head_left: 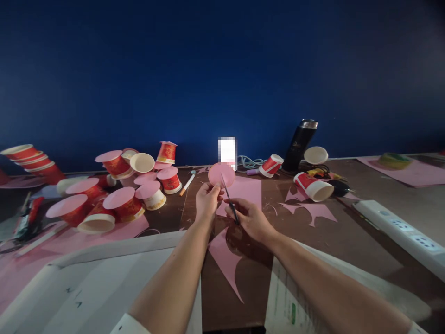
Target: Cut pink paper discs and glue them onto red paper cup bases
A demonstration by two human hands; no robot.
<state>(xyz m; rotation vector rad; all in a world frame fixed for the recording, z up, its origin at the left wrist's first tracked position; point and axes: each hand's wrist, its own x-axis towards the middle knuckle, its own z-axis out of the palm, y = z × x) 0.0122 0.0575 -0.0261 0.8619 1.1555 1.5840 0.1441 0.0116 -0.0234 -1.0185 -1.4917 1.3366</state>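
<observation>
My left hand (207,200) pinches the lower edge of a round pink paper disc (216,175), held up off the table. In my right hand (251,218) is a pair of scissors (233,211) with dark handles, its blades reaching up to the disc. Whether the blades touch the paper I cannot tell. Beneath my hands lies a pink paper sheet (252,190). Closer to me, a pink offcut (224,260) with curved cut edges rests on the brown table (236,311).
To the left, several red paper cups (123,206) with pink discs stand or lie in a cluster. Right of my hands are more offcuts (321,212), tipped cups (313,187), a black flask (299,146) and a white power strip (403,227). Large white sheets (114,287) cover the near side.
</observation>
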